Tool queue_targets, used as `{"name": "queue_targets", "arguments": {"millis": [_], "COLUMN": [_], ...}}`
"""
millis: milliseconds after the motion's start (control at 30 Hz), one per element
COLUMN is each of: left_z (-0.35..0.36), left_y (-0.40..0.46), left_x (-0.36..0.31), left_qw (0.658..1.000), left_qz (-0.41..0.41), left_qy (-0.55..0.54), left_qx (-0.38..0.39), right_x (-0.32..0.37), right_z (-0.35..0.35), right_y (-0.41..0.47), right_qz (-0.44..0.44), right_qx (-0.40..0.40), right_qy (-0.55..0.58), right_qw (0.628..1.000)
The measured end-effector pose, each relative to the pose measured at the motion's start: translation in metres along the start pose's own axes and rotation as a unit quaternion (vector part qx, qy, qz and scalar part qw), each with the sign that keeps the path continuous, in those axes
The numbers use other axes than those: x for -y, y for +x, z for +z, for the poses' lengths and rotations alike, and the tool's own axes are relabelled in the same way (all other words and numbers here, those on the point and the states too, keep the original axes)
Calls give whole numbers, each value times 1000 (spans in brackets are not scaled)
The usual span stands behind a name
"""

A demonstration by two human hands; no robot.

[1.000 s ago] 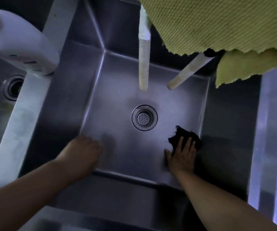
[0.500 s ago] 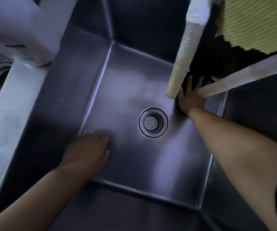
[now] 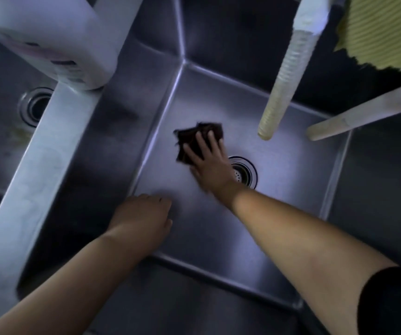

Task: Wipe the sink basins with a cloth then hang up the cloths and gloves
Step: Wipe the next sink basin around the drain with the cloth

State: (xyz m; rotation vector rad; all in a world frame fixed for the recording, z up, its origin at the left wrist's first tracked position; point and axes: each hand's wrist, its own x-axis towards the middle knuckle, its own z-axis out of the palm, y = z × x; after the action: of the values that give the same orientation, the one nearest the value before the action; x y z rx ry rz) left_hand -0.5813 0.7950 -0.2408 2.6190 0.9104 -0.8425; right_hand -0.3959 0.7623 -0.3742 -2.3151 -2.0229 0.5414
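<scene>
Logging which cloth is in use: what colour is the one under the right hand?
Very dark, near black, cloth, pressed flat under the right hand; head view.

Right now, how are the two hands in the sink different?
The right hand has straight, spread fingers pressing a dark cloth on the basin floor; the left hand holds nothing. The right hand is beside the drain; the left hand rests near the basin's front left corner. Both are bare and down inside the same basin.

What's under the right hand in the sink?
A dark cloth lies under the right hand fingers, pressed on the basin floor. The wrist partly covers the drain.
</scene>
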Motion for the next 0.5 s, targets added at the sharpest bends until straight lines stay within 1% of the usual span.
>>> {"name": "queue_targets", "arguments": {"millis": [100, 167, 233, 267, 333, 367, 433, 467, 500], "left_z": [-14, -24, -37, -44, -48, -48, -52, -54, -57], "left_y": [-13, -25, -35, -40, -52, -57, -69, -76, -83], "left_x": [-7, -14, -20, -23, -28, -31, -36, -39, -42], "left_qw": [999, 999, 998, 997, 998, 999, 999, 998, 997], "left_qz": [5, 4, 15, 18, 19, 13, 3, -1, -6], "left_qy": [27, 26, 18, 13, -1, -4, -24, -38, -59], "left_qx": [-27, -34, -60, -75, -62, -50, -46, -47, -50], "right_x": [15, 15, 5, -1, -13, -17, -23, -25, -26], "right_z": [2, 0, -5, -8, -15, -20, -36, -46, -57], "right_y": [-50, -85, -119, -134, -158, -167, -180, -185, -189], "right_qz": [-74, -119, -116, -94, -12, 27, 114, 146, 160], "right_qx": [21, 3, 7, 27, 74, 96, 102, 103, 106], "right_qy": [53, 87, 118, 157, 239, 250, 264, 275, 281], "right_qw": [996, 989, 986, 983, 968, 963, 952, 945, 940]}}
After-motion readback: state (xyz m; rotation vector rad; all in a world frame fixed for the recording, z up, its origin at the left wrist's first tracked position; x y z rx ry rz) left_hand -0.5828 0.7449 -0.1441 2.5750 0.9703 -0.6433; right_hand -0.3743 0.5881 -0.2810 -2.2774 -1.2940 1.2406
